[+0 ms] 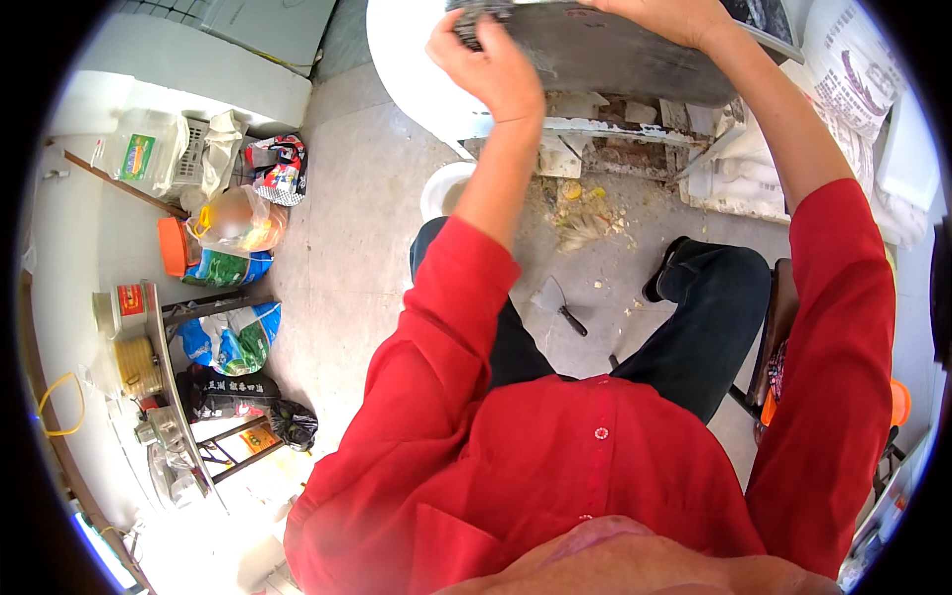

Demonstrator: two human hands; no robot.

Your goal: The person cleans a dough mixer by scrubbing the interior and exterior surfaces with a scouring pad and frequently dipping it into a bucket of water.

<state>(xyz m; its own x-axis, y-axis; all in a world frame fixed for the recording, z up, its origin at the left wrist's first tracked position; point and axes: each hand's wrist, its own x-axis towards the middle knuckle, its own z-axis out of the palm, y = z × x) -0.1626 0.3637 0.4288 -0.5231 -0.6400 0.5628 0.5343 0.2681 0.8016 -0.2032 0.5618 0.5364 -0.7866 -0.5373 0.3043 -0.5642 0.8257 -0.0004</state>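
Note:
My left hand point(496, 77) is closed around a grey steel wool scourer point(480, 16), at the left end of a dark metal panel point(625, 59). The scourer is slightly blurred. At the panel's upper edge, my right hand point(674, 18) grips it, its fingers partly cut off by the top of the picture. Grey smears mark the panel's face. Below it shows a rusty, dirty frame point(635, 127) with peeling white edges. A scraper point(561, 304) with a black handle lies on the floor between my legs.
Yellowish crumbs and debris point(585, 218) litter the floor under the frame. A white bucket point(446, 188) stands by my left knee. White printed sacks point(754, 164) are stacked at right. Along the left wall are a shelf rack point(164, 347), plastic bags point(233, 332) and a plastic jug point(139, 149).

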